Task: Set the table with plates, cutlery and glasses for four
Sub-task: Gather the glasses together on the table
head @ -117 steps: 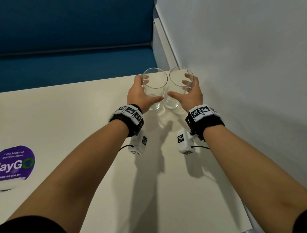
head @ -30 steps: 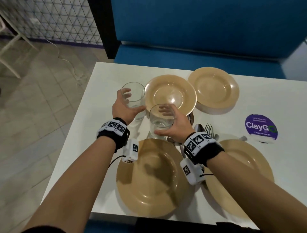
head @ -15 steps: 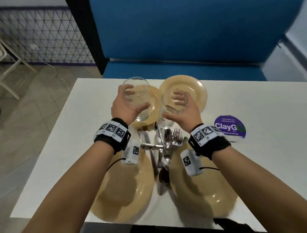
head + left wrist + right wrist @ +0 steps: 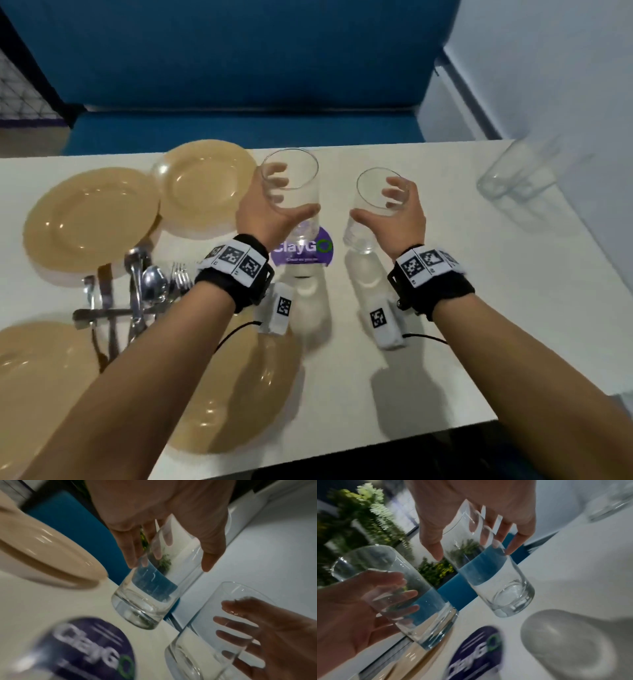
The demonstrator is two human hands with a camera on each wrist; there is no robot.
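— What has each hand got?

— The left hand (image 4: 270, 209) is wrapped round a clear tumbler (image 4: 291, 192), thumb on the near side and fingers showing through the glass on the far side. The right hand (image 4: 399, 212) grips a second tumbler (image 4: 371, 209) the same way. Both are upright, side by side and apart.

— Are they down on the counter?

— Over the white counter (image 4: 428, 377), near the middle of its far edge. The left one sits above a round purple "ClayGo" sticker (image 4: 308, 251). From the wrist views their bases look just clear of the surface, but motion blur makes that hard to be sure of.

— And the other glasses?

— Two more glasses (image 4: 513, 178) stand at the far right corner, against the pale wall, smeared by blur.

— Plates?

— Four tan plates. One far plate (image 4: 205, 185) lies by the far edge, with another (image 4: 89, 219) just left of it, their rims overlapping. A near plate (image 4: 246, 394) sits by the near edge, partly under the left forearm, and the fourth (image 4: 34, 387) is at the near left.

— Cutlery?

— A loose pile of cutlery (image 4: 137, 294) lies between the plates on the left side: spoons, forks and what look like knives, crossed over each other.
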